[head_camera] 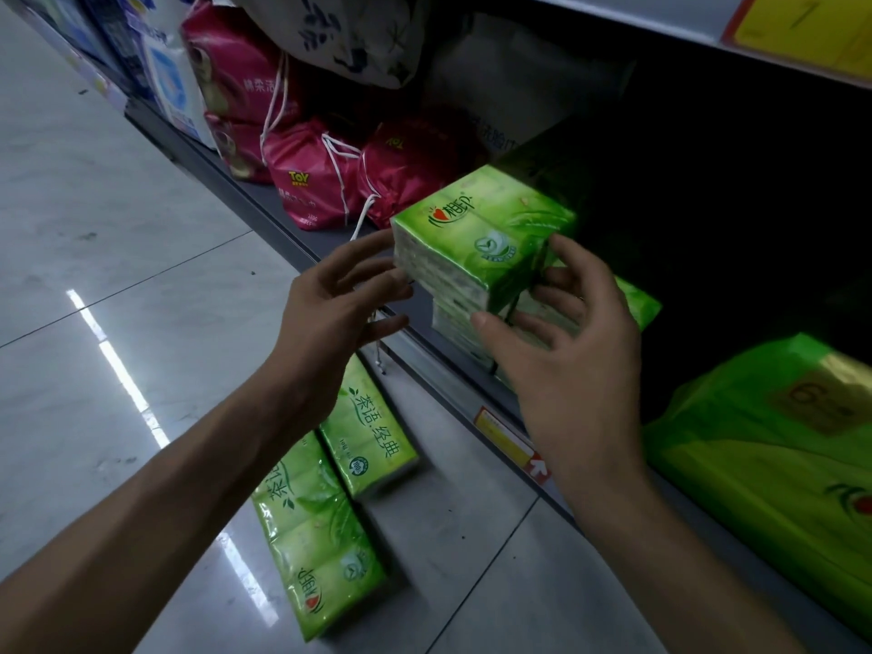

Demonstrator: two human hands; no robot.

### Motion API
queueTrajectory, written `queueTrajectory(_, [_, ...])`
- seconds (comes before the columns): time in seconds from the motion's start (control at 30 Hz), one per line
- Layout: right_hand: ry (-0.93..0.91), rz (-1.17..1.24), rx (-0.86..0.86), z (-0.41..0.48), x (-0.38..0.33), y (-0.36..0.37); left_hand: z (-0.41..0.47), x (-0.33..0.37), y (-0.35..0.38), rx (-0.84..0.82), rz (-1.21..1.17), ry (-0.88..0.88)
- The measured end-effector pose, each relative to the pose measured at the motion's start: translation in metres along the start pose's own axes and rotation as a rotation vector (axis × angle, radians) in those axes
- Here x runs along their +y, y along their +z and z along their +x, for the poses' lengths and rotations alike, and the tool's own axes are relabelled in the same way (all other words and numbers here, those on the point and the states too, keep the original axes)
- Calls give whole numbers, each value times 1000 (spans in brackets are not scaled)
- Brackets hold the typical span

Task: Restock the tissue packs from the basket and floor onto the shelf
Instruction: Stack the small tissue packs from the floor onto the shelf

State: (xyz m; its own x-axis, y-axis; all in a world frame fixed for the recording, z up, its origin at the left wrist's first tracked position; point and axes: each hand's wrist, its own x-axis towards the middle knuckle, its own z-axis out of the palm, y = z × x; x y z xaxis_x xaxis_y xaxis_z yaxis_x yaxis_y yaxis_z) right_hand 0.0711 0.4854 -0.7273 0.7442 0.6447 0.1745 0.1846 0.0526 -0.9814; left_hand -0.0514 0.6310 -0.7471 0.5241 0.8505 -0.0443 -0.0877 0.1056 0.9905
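We square up the top pack [476,233], which sits on a second pack [460,325] at the front edge of the low shelf [302,243]. Our left hand [339,299] is wide, with its fingertips against the pack's left end. Our right hand [566,351] is spread too, fingers laid on the right side of both packs and thumb at the front corner. Neither hand grasps; pressing from both ends likely lines the stack up so it won't slide off. Two more packs [368,436] lie on the floor [118,205] just below, within easy reach for the next lift. No basket shows.
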Motion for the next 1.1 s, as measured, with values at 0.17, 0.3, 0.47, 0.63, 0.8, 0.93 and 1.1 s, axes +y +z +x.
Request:
queueTrajectory(0.17, [-46,-103,28,0,7,4,3,0,4,18,-6,38])
queueTrajectory(0.3, [-52,-81,42,1,9,7,7,2,6,47,15,67])
queueTrajectory(0.47, [-95,-82,93,8,7,5,15,11,13,71,40,110])
queueTrajectory(0.63, [-110,-96,132,22,1,1,25,16,25,85,66,197])
queueTrajectory(0.8, [-124,-109,145,37,0,-2,41,14,35,112,98,243])
queueTrajectory(0.93, [-106,-122,165,43,3,-3,52,9,39,113,113,275])
queueTrajectory(1.1, [-76,-101,179,45,1,-4,62,3,46,146,124,313])
